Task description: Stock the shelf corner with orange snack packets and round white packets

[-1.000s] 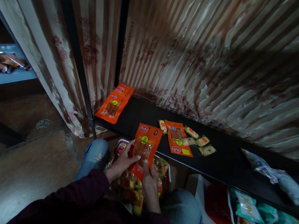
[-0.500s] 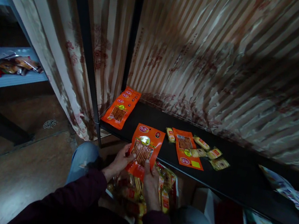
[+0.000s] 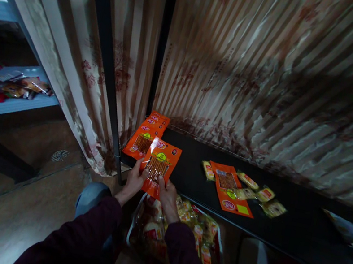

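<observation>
An orange snack packet (image 3: pixel 161 165) with a clear window showing brown sticks is held between my two hands, just over the front edge of the black shelf (image 3: pixel 190 171). My left hand (image 3: pixel 135 182) pinches its lower left side. On its lower right edge, my right hand (image 3: pixel 169 196) grips with the thumb on the front. Behind it, overlapping orange packets (image 3: pixel 142 139) lie at the shelf's left end. To the right, one more orange packet (image 3: pixel 228 189) lies turned the other way, with several small yellow packets (image 3: pixel 265 194) around and partly on it.
Below the shelf stands a white-rimmed container (image 3: pixel 130 228) full of small yellow packets. A striped curtain (image 3: pixel 242 70) hangs behind, and a black post (image 3: pixel 108 56) rises at the left. Blue-grey racks (image 3: pixel 27 103) hold other bags. A shiny bag (image 3: pixel 350 233) lies far right.
Both hands have carried the orange packet leftward and forward, toward the packets at the shelf's left end. More of the container below is now uncovered. The camera view has shifted slightly.
</observation>
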A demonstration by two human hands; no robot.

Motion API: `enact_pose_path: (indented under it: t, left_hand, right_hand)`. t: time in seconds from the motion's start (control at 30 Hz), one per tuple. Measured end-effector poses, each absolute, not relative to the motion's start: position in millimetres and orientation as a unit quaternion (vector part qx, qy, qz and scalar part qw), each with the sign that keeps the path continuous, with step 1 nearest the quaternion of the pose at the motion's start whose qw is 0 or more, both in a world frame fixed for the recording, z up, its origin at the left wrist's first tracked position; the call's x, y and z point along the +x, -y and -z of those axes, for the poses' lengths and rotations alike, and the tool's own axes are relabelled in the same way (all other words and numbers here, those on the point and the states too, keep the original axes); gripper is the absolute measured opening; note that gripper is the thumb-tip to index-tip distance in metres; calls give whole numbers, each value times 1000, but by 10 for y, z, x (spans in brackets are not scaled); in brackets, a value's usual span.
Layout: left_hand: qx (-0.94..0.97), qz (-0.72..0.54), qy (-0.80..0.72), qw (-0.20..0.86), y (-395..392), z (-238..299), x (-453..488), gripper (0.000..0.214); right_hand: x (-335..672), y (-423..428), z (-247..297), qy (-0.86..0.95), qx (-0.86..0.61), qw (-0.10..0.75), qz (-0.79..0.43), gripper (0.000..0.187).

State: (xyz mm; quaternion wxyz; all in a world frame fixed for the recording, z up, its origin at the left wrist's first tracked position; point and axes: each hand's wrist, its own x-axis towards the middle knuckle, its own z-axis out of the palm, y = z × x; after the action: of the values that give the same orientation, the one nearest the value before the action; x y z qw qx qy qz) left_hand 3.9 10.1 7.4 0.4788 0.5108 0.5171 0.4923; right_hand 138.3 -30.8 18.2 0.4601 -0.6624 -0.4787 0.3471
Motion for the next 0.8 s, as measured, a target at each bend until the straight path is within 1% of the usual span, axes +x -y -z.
enact_pose_path:
  t: [0.27,0.47,0.63,0.8]
  left_hand:
    - [587,-437,-604,315,-436,-182,-119,46]
    - [614,-378,-640,266,-635,-190,-197,48]
    - [621,-335,-675,216,-778,-166,-224,52]
    - [616,-300,-703,190,-888,-167,-260,53]
  right_hand:
    - [1232,-145,-154,551,-699,354,-286,48]
    - [1140,-385,-248,581,-717,282,-262,39]
    - [1087,-551,-272,594,-724,256,-237,36]
    - [1022,-700,-253,610,-727,223,-220,35]
